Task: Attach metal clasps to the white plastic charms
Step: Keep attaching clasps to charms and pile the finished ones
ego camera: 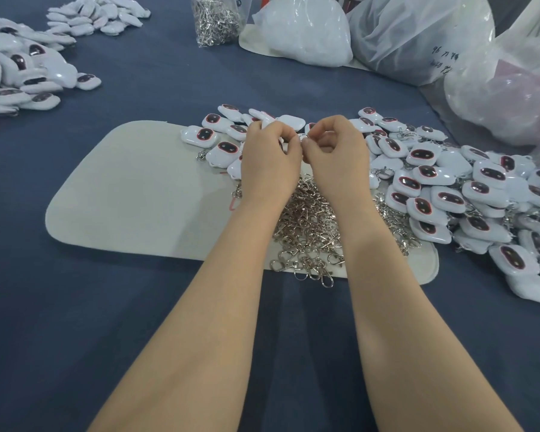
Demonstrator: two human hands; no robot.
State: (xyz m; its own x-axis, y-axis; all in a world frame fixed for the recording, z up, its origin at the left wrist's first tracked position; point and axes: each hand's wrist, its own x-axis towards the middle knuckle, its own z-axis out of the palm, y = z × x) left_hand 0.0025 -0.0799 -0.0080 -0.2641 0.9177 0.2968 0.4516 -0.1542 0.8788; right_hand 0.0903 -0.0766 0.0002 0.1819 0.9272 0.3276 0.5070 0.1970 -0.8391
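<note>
My left hand [270,154] and my right hand [335,151] meet above a pale grey mat [131,194], fingers curled. The left hand grips a white charm [268,122], mostly hidden behind its fingers. The right hand pinches a small metal clasp [304,138] between thumb and forefinger, right against the left hand's fingertips. A heap of loose silver clasps [309,226] lies on the mat under my wrists. Several white charms with dark oval faces [443,188] are piled to the right and behind my hands.
More white charms [22,73] lie in heaps at the far left. A clear bag of metal clasps [215,20] stands at the back, next to large plastic bags [418,35] at the back right. A dark blue cloth [75,307] covers the table.
</note>
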